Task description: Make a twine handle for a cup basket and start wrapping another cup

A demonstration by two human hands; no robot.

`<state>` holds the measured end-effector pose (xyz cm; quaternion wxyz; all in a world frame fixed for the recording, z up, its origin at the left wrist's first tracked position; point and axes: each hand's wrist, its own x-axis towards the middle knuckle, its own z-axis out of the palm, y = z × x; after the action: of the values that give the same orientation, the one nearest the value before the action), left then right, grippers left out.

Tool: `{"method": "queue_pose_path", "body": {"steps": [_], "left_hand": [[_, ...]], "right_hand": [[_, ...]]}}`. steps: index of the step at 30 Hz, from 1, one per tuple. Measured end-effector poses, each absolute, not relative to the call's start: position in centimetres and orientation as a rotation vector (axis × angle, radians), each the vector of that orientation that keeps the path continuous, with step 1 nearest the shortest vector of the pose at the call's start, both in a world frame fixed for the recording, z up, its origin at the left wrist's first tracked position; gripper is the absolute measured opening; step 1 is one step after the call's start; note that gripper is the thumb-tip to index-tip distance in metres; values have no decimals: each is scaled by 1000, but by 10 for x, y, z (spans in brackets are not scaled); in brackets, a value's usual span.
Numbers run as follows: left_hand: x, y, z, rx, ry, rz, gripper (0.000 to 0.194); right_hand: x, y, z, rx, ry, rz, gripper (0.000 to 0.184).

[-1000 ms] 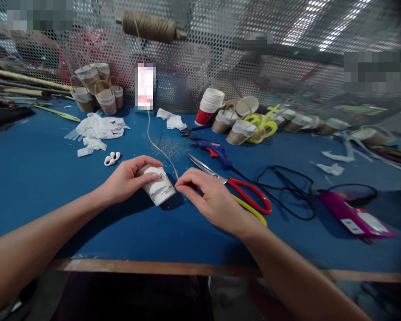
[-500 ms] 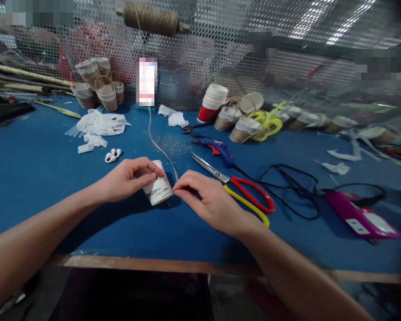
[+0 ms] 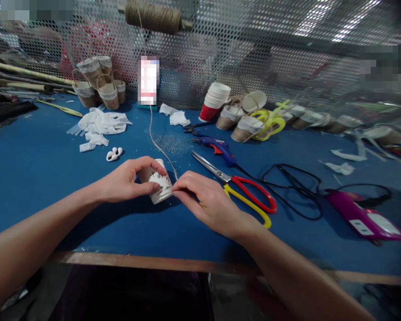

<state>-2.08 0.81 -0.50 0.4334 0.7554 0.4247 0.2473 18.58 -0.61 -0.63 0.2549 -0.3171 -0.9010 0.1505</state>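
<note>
My left hand (image 3: pixel 133 178) grips a white paper cup (image 3: pixel 161 182) with dark printing, fingers over its top and thumb on the near side. The cup lies tilted on its side on the blue table. My right hand (image 3: pixel 203 196) pinches the end of a thin twine (image 3: pixel 162 150) between thumb and forefinger, right beside the cup's rim. From there the twine runs up to a twine spool (image 3: pixel 153 18) hung on the perforated metal screen. Scissors (image 3: pixel 227 178) with a red and a yellow handle lie just beyond my right hand.
A blue glue gun (image 3: pixel 217 147) and pliers (image 3: pixel 194 130) lie past the scissors. A purple power strip (image 3: pixel 364 216) with black cable is at right. Twine-wrapped cups (image 3: pixel 107 96), stacked paper cups (image 3: pixel 214 102), white lace scraps (image 3: pixel 103 122) and white earbuds (image 3: pixel 114 154) stand or lie around.
The left thumb has shifted down and right across the cup, and the cup has turned slightly, showing more of its printing. The right hand stays pinched on the twine beside the rim.
</note>
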Motion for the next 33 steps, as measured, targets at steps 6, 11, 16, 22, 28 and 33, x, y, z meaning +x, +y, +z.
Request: {"method": "queue_pose_path", "body": {"steps": [6, 11, 16, 22, 28, 33], "left_hand": [[-21, 7, -5, 1900, 1030, 602, 31], [-22, 8, -6, 1916, 1013, 592, 32], [-22, 8, -6, 1898, 1023, 581, 33], [-22, 7, -6, 1901, 1021, 575, 34], [-22, 7, -6, 1922, 1014, 581, 34], [-23, 8, -6, 1914, 988, 571, 37]], "right_hand": [[186, -8, -3, -829, -2478, 397, 11], [188, -8, -2, -776, -2503, 383, 13], [190, -8, -2, -767, -2519, 374, 15], [191, -8, 0, -778, -2532, 389, 15], [191, -8, 0, -764, -2534, 400, 17], [192, -8, 1, -757, -2520, 431, 17]]}}
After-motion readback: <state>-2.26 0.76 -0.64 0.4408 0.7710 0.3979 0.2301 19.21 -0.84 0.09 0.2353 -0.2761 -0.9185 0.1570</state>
